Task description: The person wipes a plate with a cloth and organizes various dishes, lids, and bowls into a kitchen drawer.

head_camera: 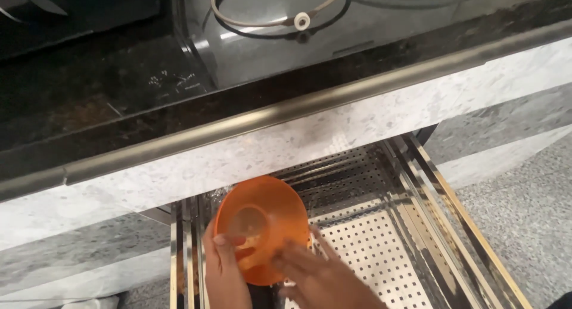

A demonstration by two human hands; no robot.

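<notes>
Over the drawer (381, 249), both hands tilt the orange bowl (262, 225), seemingly base-up.

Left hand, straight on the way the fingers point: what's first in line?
The left hand already touches the orange bowl, fingers pointing up and away. Past the bowl's rim, the next thing is probably the marble counter front above the open perforated steel drawer; depth is unclear.

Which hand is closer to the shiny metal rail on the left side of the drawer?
Left. The left hand holds the orange bowl right beside the left rail; the right hand is on the bowl's other side, over the perforated tray.
</notes>
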